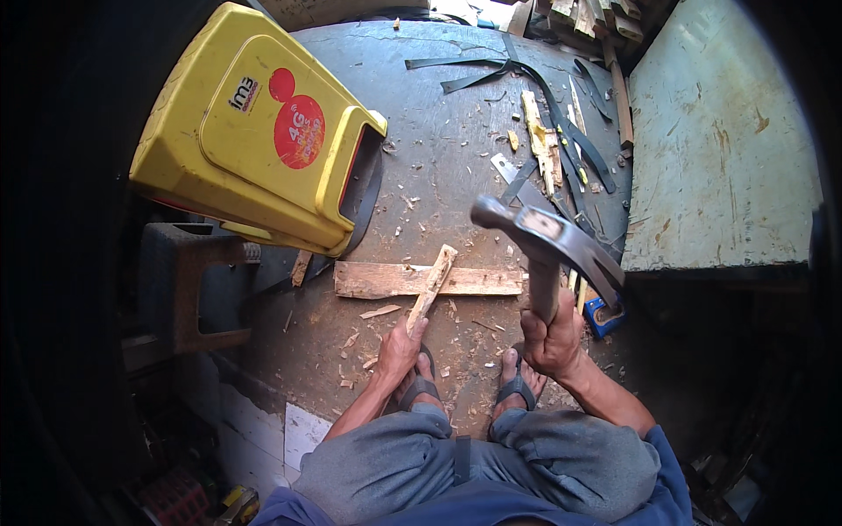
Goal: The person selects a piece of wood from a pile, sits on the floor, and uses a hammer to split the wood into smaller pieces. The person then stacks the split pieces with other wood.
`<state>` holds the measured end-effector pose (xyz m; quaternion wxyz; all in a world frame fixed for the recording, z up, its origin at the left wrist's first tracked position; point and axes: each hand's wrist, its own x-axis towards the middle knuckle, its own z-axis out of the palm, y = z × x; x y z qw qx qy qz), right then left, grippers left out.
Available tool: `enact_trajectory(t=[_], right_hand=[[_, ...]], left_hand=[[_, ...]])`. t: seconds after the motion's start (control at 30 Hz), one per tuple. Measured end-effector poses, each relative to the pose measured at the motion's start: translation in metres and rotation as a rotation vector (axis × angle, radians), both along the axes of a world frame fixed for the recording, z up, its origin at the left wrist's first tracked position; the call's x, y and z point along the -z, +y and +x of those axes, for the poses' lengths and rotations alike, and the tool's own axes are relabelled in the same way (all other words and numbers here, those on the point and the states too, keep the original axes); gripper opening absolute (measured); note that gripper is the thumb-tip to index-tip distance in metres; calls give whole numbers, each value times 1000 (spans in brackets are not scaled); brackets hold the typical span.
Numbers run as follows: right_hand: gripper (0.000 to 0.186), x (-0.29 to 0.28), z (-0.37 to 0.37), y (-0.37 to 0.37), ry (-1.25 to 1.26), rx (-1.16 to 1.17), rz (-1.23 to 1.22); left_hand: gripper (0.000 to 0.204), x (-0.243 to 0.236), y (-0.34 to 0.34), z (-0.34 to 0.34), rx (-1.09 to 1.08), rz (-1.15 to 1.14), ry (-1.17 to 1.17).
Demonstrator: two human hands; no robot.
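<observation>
My left hand [399, 351] grips the lower end of a short, rough wooden stick [430, 289], whose upper part lies crosswise over a flat wooden board [368, 279] on the ground. My right hand [551, 342] is closed round the handle of a steel claw hammer [579, 250], held up to the right of the stick, its head high above the ground. Wood chips lie around the board, and my sandalled feet are just below it.
A yellow plastic container [210, 131] stands upper left beside a dark metal frame [175, 280]. Black straps [465, 70], splintered wood [539, 131], a metal blade [513, 175] and a blue-handled tool [603, 320] lie right. A pale panel [719, 149] borders the right, scrap wood [583, 17] behind.
</observation>
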<state>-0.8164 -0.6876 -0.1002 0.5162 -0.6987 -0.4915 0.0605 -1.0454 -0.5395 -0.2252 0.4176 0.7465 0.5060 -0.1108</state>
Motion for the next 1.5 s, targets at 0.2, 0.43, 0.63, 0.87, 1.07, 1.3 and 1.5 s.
enact_trajectory(t=[0.2, 0.43, 0.63, 0.87, 1.07, 1.3, 1.5], right_hand=[[26, 50, 6, 4, -8, -129, -728], [26, 80, 2, -16, -42, -78, -584], [41, 70, -18, -48, 398, -56, -941], [45, 103, -24, -97, 219, -98, -971], [76, 130, 34, -100, -187, 602, -1026], [74, 152, 65, -112, -27, 514, -1008], [37, 83, 62, -98, 712, 430, -825]], left_hand=[[63, 7, -1, -9, 30, 53, -80], [59, 8, -3, 0, 43, 28, -101], [61, 24, 3, -20, -3, -87, -164], [67, -29, 36, -13, -302, -1040, -501], [69, -49, 40, -3, -234, -1271, -687], [69, -72, 31, 10, -204, -1183, -660], [69, -76, 23, 22, -190, -1068, -554]])
